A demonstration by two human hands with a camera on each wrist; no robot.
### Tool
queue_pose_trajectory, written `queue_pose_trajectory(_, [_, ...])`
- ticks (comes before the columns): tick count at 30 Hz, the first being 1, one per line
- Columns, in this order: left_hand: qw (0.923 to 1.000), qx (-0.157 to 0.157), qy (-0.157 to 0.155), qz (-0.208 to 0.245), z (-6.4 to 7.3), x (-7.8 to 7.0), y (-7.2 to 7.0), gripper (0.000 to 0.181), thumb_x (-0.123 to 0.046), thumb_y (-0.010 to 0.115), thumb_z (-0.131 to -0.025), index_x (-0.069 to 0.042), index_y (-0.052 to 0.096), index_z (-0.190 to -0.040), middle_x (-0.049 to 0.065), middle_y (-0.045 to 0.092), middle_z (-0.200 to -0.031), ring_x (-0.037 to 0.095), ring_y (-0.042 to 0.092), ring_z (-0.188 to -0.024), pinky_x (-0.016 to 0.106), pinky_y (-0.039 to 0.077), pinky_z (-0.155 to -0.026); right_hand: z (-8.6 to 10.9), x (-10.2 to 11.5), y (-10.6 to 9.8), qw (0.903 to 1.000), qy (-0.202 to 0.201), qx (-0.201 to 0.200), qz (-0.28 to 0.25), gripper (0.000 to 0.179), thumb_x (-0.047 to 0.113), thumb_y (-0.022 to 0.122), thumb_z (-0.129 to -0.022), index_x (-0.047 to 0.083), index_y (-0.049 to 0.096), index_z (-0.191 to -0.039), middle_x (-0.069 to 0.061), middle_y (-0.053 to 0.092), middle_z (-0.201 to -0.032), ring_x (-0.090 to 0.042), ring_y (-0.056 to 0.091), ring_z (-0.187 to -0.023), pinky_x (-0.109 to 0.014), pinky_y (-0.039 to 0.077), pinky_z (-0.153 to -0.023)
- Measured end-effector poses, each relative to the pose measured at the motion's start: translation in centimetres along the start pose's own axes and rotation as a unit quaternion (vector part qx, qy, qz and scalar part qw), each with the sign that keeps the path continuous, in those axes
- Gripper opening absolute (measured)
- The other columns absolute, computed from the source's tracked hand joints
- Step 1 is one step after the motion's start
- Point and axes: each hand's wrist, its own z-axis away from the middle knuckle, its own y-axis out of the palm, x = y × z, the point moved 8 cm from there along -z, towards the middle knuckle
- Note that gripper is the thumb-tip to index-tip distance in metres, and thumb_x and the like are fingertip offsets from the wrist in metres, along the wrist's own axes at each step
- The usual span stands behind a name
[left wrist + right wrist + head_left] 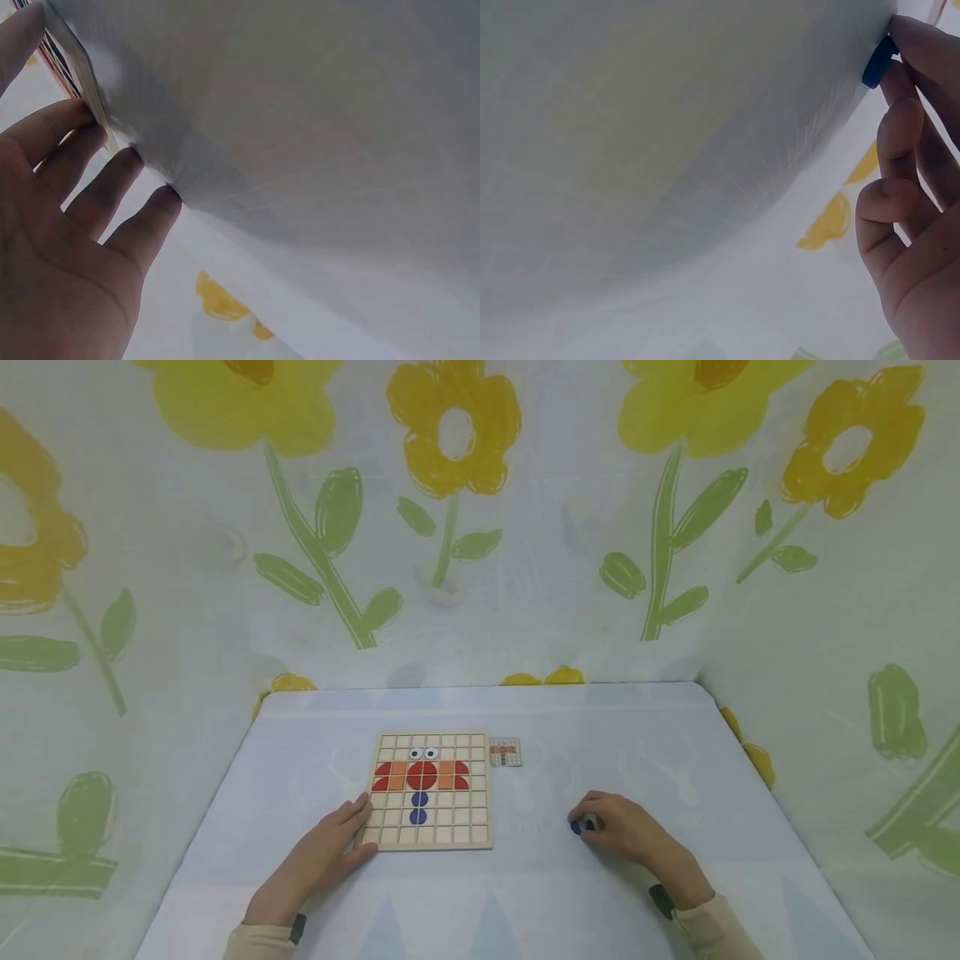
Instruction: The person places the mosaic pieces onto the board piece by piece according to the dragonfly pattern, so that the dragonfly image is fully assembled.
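A square wooden grid board [467,835] lies on the table, bearing a figure of red, orange and blue tiles with two eye tiles. My left hand [330,847] rests at the board's left edge, fingers extended and touching its side; in the left wrist view those fingers [97,180] reach the edge and the tabletop. To the right of the board, my right hand [622,827] pinches a small dark blue tile [879,64] between thumb and fingertips, low over the table. Dark blue also shows in the head view at the fingertips, partly covered by them.
A small pattern card [506,752] with a similar figure lies against the board's upper right side. The pale printed table [525,893] ends at a flower-patterned cloth backdrop [525,610] behind and on both sides.
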Motion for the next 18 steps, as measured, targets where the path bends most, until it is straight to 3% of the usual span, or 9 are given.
queue_pose_trajectory(8, [1.0000, 0.003, 0.000, 0.001, -0.06, 0.09, -0.05, 0.080, -0.043, 0.074, -0.092, -0.004, 0.042, -0.154, 0.012, 0.036, -0.161, 0.041, 0.034, -0.146, 0.057, 0.036, -0.116, -0.32, 0.01, 0.08, 0.9999, -0.007, -0.002, 0.015, 0.020, 0.011, 0.085, -0.082, 0.018, 0.078, -0.099, 0.013, 0.067, -0.097, -0.006, 0.063, -0.087, -0.030, 0.059, -0.077])
queue_pose_trajectory(18, [0.9997, -0.015, 0.016, 0.000, 0.23, -0.12, -0.07, 0.077, -0.042, 0.073, -0.093, -0.003, 0.043, -0.153, 0.012, 0.037, -0.161, 0.041, 0.035, -0.146, 0.057, 0.037, -0.115, -0.50, 0.64, -0.02, 0.9996, -0.020, 0.001, 0.019, 0.019, 0.014, 0.086, -0.081, 0.019, 0.079, -0.098, 0.013, 0.068, -0.098, -0.006, 0.064, -0.089, -0.032, 0.059, -0.079])
